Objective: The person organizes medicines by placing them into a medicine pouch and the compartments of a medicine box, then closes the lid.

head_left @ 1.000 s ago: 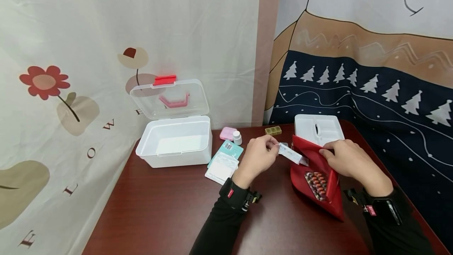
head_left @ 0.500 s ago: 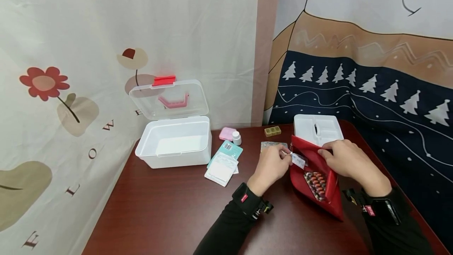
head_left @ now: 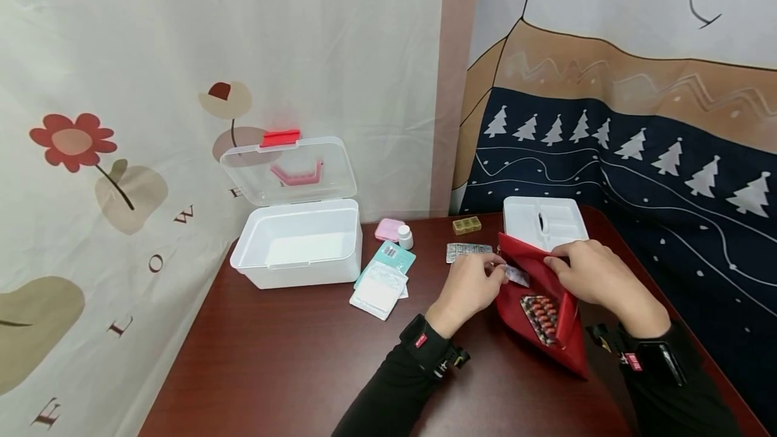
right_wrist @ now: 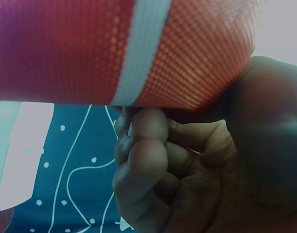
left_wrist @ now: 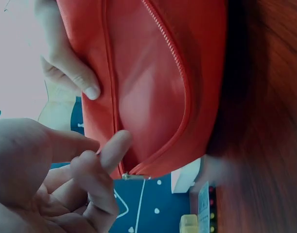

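A red zip pouch (head_left: 534, 275) stands tilted on the table with its mouth spread. My right hand (head_left: 597, 282) grips its upper right edge, thumb at the opening. At the mouth, my left hand (head_left: 476, 285) pinches the end of a small white printed packet (head_left: 517, 276), most of which is inside the pouch. A blister pack of red-and-dark capsules (head_left: 542, 319) shows inside the pouch. In the left wrist view the left thumb and a finger meet beside the zipper (left_wrist: 170, 43); the packet is hidden there. The right wrist view has curled fingers (right_wrist: 143, 162) below the pouch's pale band (right_wrist: 141, 53).
On the left stands an open clear box (head_left: 303, 275) with its lid raised. Beside it lie white and teal packets (head_left: 382, 282), a pink case (head_left: 388, 228) and a white bottle (head_left: 405, 237). A silver blister pack (head_left: 467, 251), yellow pill case (head_left: 467, 225) and white case (head_left: 543, 218) are behind.
My left hand has moved right to the pouch's mouth, and the small packet has slid deeper inside. The silver blister pack has come into view behind that hand. My right hand has kept its hold.
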`<state>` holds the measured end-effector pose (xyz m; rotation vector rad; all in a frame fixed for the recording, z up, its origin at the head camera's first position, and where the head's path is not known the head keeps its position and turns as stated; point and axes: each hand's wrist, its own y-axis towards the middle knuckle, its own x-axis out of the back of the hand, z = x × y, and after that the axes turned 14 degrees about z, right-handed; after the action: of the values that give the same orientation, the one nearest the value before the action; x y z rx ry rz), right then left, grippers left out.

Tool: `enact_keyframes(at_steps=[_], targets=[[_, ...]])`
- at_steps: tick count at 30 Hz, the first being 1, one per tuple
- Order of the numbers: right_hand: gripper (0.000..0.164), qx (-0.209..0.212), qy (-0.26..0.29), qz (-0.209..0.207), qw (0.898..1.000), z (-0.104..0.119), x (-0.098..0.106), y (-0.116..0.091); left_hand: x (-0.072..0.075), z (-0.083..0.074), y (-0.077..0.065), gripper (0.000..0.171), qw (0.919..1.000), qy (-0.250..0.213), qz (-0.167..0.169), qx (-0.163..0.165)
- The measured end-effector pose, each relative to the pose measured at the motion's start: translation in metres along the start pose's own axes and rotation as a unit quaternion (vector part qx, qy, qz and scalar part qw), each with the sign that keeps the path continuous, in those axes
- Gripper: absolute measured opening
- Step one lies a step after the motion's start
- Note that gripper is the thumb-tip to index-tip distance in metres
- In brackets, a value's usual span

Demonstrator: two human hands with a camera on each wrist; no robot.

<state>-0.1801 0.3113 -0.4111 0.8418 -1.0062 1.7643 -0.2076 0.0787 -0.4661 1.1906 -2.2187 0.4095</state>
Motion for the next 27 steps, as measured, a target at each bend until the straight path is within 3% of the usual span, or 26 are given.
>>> enact_keyframes(at_steps=[11,14,17,20,24,27], targets=[[0.035,-0.008,0.001,0.004,1.0,-0.002,0.001,-0.001,0.012,0.028,0.007,0.022,0.9931,0.101,-0.05,0.031],[0.035,-0.007,0.0,0.001,1.0,-0.002,0.002,0.0,0.015,0.035,0.012,0.021,0.9895,0.131,-0.048,0.04],[0.035,-0.005,-0.004,-0.007,1.0,-0.002,0.002,0.001,0.014,0.039,0.019,0.021,0.982,0.179,-0.026,0.054],[0.035,-0.005,-0.006,-0.009,1.0,-0.003,0.003,0.002,0.012,0.042,0.027,0.021,0.9645,0.257,-0.002,0.059],[0.034,-0.006,-0.003,-0.007,1.0,-0.003,0.002,0.001,0.011,0.045,0.04,0.019,0.9284,0.368,0.006,0.051],[0.034,-0.009,-0.001,-0.005,1.0,-0.003,0.002,0.001,0.011,0.047,0.048,0.013,0.9074,0.417,0.017,0.048]])
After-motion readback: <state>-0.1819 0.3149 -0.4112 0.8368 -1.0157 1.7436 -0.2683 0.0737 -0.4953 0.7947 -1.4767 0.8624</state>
